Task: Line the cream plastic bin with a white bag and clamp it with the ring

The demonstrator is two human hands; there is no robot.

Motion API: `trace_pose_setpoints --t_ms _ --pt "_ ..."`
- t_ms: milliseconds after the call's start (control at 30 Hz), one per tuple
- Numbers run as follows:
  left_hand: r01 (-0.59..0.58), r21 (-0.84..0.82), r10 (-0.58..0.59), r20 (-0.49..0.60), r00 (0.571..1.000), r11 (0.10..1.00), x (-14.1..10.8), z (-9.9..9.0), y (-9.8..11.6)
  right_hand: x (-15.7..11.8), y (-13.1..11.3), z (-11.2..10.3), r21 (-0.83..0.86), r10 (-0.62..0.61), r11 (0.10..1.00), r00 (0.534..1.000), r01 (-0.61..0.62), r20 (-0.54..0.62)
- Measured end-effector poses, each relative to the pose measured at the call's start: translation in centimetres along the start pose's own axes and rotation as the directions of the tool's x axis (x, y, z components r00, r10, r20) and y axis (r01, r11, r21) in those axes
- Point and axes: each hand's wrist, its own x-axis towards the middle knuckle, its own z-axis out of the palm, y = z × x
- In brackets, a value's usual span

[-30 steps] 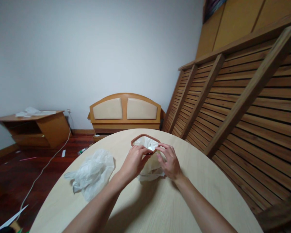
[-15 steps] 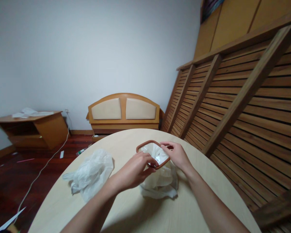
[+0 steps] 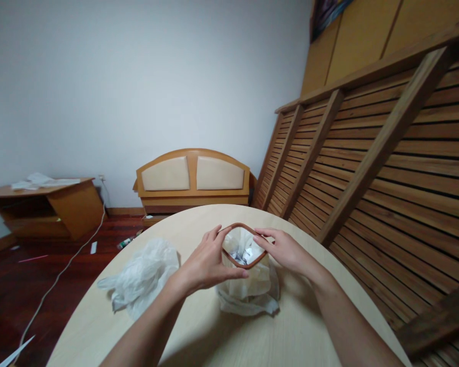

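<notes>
A small bin lined with a whitish plastic bag [image 3: 248,293] stands on the round table [image 3: 199,331]. Its brown rounded-square rim [image 3: 245,266] frames the mouth, and the bag hangs down outside below it. My left hand [image 3: 210,260] spans the rim's left corner, fingers on the far side and thumb stretched along the front. At the right corner, my right hand [image 3: 286,250] grips the rim with its fingertips. Inside the mouth, the liner looks crumpled and shiny. A crumpled white plastic bag [image 3: 145,275] lies left of my left forearm.
Beyond the table stands a headboard [image 3: 193,176] with cream panels. Wooden slatted panels [image 3: 367,178] lean along the right side. To the left, a low cabinet [image 3: 42,209] bears papers, and a white cable [image 3: 61,278] runs across the dark floor.
My left hand has come out of the bin's mouth and moved to the rim's left corner, its fingers spreading. My right hand stays at the rim, its fingers slightly shifted.
</notes>
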Motion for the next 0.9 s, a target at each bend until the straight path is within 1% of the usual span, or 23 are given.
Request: trace_pose_setpoints --t_ms 67,133,233,333,400,633,733,900 --pt "-0.005 -0.01 0.005 -0.009 1.0 1.0 0.0 0.4 -0.3 -0.4 -1.4 -0.9 0.008 -0.048 0.999 0.989 0.048 0.138" --pt "-0.003 -0.016 0.003 -0.013 1.0 1.0 0.1 0.6 -0.4 -0.7 -2.6 -1.7 0.002 -0.068 0.998 0.973 0.069 0.222" --pt "0.023 -0.008 -0.022 0.006 1.0 1.0 0.1 0.7 -0.4 -1.1 -3.8 -2.3 -0.029 -0.063 0.997 0.956 0.075 0.286" --pt "0.056 -0.016 -0.055 0.036 0.998 0.998 0.1 0.6 -0.4 -1.3 -4.1 -2.6 -0.037 -0.067 0.996 0.938 0.085 0.339" --pt "0.064 -0.034 -0.062 0.042 0.997 0.997 0.2 0.4 -0.3 -1.3 -4.2 -2.7 -0.041 -0.067 0.995 0.931 0.088 0.358" --pt "0.013 -0.094 -0.008 0.06 0.998 0.995 0.4 -0.5 0.1 -0.7 -4.2 -2.8 -0.089 -0.077 0.99 0.938 0.113 0.338" --pt "0.022 -0.088 -0.015 0.069 0.997 0.996 0.6 -0.5 0.2 -0.5 -4.0 -2.8 -0.069 -0.074 0.992 0.934 0.105 0.35" --pt "0.044 -0.103 -0.039 0.047 0.998 0.994 0.8 -0.4 0.4 -0.3 -3.7 -2.8 0.003 -0.062 0.998 0.923 0.066 0.38"
